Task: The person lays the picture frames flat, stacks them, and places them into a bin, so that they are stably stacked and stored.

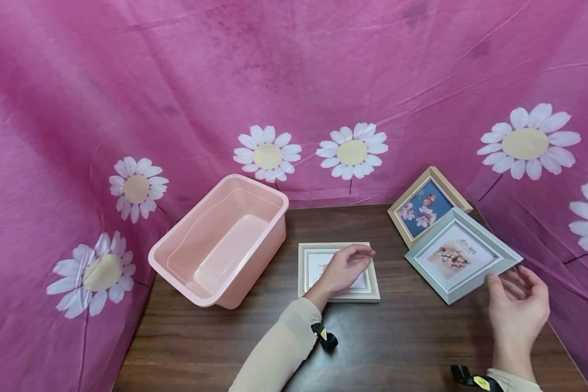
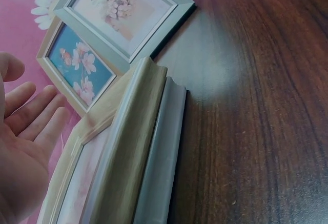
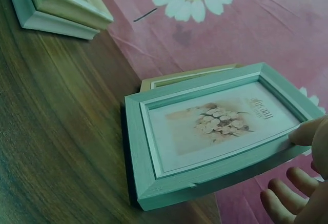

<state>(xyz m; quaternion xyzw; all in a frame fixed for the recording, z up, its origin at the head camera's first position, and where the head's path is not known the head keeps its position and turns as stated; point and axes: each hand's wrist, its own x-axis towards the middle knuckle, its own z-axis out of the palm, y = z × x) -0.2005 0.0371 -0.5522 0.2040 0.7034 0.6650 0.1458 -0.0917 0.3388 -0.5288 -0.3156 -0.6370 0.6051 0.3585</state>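
Observation:
My right hand (image 1: 519, 307) is at the near right edge of a pale green picture frame (image 1: 453, 258) with a flower print. In the right wrist view its thumb lies on the frame's front edge, with the other fingers curled below. This frame is tilted and overlaps a light wood picture frame (image 1: 423, 209) showing pink blossoms on blue. My left hand (image 1: 345, 268) hovers with relaxed fingers over a cream picture frame (image 1: 302, 269), holding nothing. Directly under the cream frame lies a grey-white frame (image 2: 166, 152), visible in the left wrist view.
A pink plastic tub (image 1: 274, 239) stands on the left of the brown wooden table (image 1: 372, 354); its visible floor is bare. Behind and beside the table hangs a magenta cloth (image 1: 294, 71) printed with white daisies.

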